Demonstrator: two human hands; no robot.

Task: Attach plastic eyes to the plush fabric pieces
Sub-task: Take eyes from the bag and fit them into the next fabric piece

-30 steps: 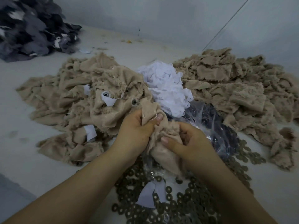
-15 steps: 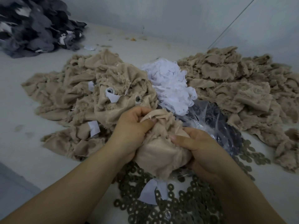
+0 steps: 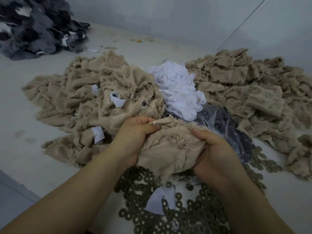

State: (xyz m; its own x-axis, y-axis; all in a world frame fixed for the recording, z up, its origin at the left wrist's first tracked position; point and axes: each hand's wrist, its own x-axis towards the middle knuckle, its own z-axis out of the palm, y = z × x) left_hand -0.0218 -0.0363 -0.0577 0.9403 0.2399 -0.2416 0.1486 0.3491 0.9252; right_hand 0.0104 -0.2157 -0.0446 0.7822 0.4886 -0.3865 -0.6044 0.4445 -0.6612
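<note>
A beige plush fabric piece [image 3: 170,149] is stretched between both hands in the middle of the view. My left hand [image 3: 135,137] grips its left upper edge, thumb pinching the fabric against the fingers. My right hand [image 3: 214,154] grips its right side, thumb on top. Behind my left hand lies a heap of beige pieces [image 3: 87,102]; two of them show a plastic eye [image 3: 114,94] and another eye [image 3: 144,103]. No eye is visible on the held piece.
Dark ring washers [image 3: 194,210] cover the table in front. A clear plastic bag of dark parts [image 3: 224,122] lies right of the hands. White fabric scraps [image 3: 179,88] sit behind, more beige pieces [image 3: 253,92] at right, grey fabric [image 3: 33,27] at far left.
The bunched fabric piece has been spread wider between my hands; my right hand moved right and down, and my left hand regripped the upper edge.
</note>
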